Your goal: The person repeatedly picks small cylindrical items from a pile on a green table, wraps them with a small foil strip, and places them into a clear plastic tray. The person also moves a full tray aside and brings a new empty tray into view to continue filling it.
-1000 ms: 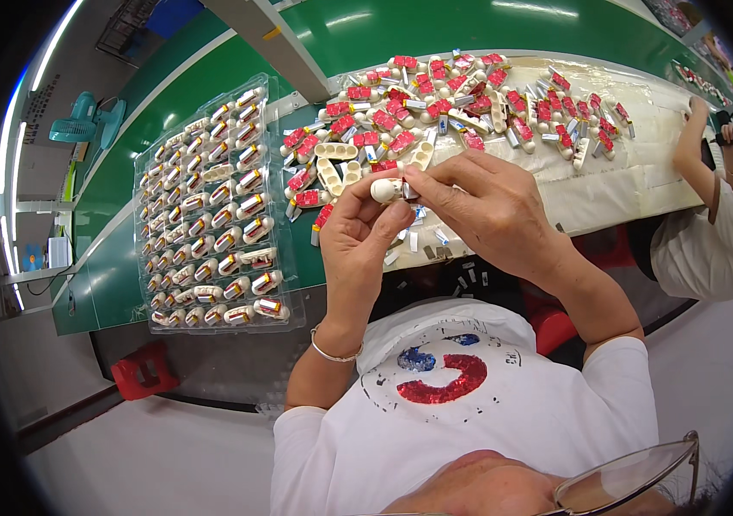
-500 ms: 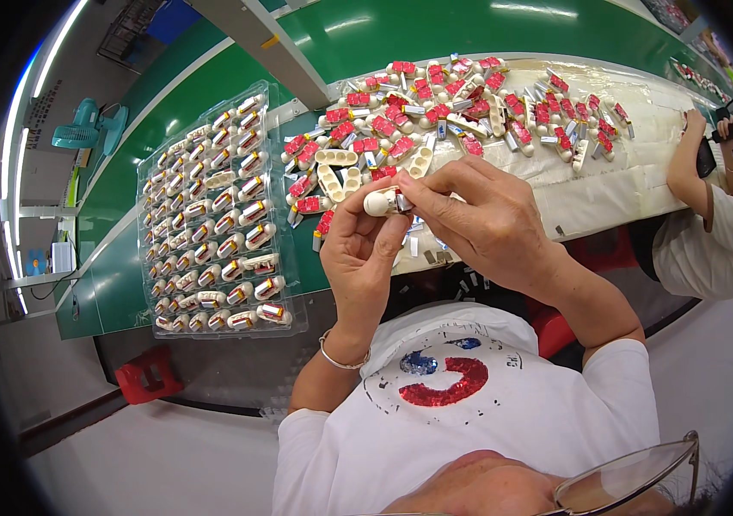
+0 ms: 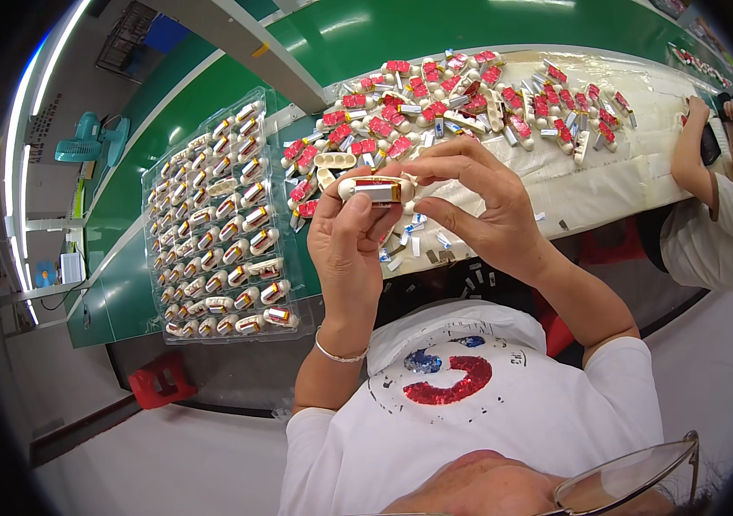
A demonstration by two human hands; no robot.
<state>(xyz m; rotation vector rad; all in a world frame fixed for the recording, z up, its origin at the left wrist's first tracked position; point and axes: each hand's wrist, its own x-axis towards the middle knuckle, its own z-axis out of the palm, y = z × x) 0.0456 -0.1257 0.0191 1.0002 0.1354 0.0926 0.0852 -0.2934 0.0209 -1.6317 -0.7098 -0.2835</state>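
Observation:
A cream, rounded-ended plastic part (image 3: 347, 190) with a silver block, yellow tape and a strip of red on it lies lengthwise in my left hand (image 3: 349, 245). The thumb presses the silver block from the near side while the fingers support it behind. At the part's right end is my right hand (image 3: 491, 211), its thumb and forefinger spread apart with nothing seen between them. The forefinger's tip is close to that end; I cannot tell whether it touches. Beyond both hands spreads a pile of similar cream parts (image 3: 381, 127), many with red patches and silver blocks.
To the left, a clear plastic tray (image 3: 304, 320) holds rows of similar parts. A grey metal post (image 3: 250, 52) rises from the green table (image 3: 366, 39). Small white and blue slips (image 3: 415, 228) lie near the table edge. Another person's arm (image 3: 691, 159) reaches in at the right.
The part has turned from end-on to lengthwise, its silver side now showing. My right hand has loosened from it, thumb and forefinger spreading. The view has shifted slightly.

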